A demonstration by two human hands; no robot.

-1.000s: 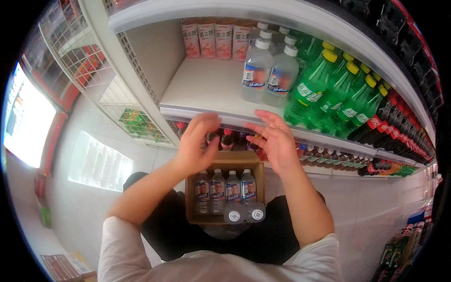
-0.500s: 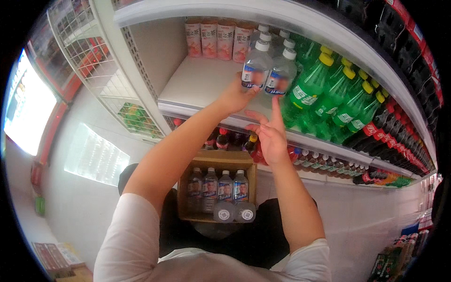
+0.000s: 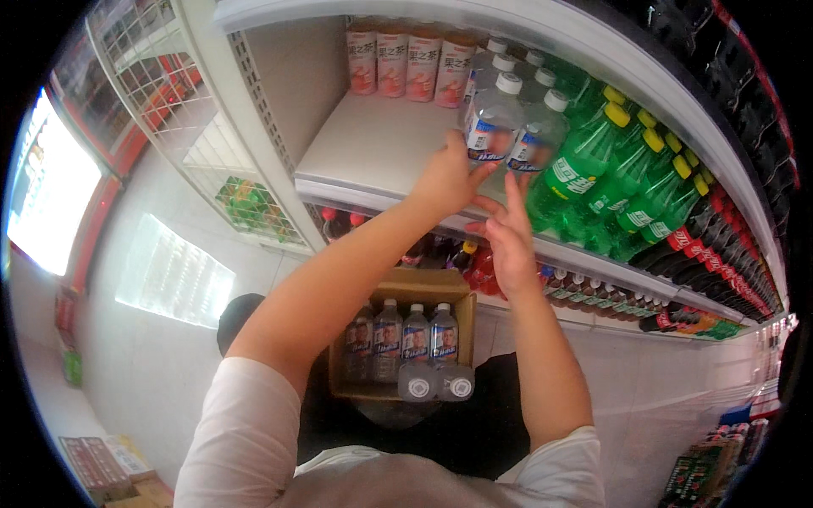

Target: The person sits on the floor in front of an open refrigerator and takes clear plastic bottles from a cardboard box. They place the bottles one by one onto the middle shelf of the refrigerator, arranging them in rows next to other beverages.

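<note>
Two rows of clear bottles with white caps and blue labels stand on the shelf. My left hand is at the front left bottle, its fingers along the left side and its thumb at the base; it appears to grip the bottle. Beside it stands the front right bottle. My right hand is open, palm turned left, with its index finger raised against the lower front of that right bottle. Below my arms, an open cardboard box holds several upright bottles of the same kind, with two more lying across its near edge.
Pink-and-white cans line the back left of the white shelf. Green bottles with yellow caps crowd the right side, dark cola bottles beyond them. A lower shelf holds more drinks. At the left is a white wire rack.
The view has shifted slightly, so the shelf and box sit farther right. My left thumb has spread along the base of the left bottle. My right hand stays by the right bottle.
</note>
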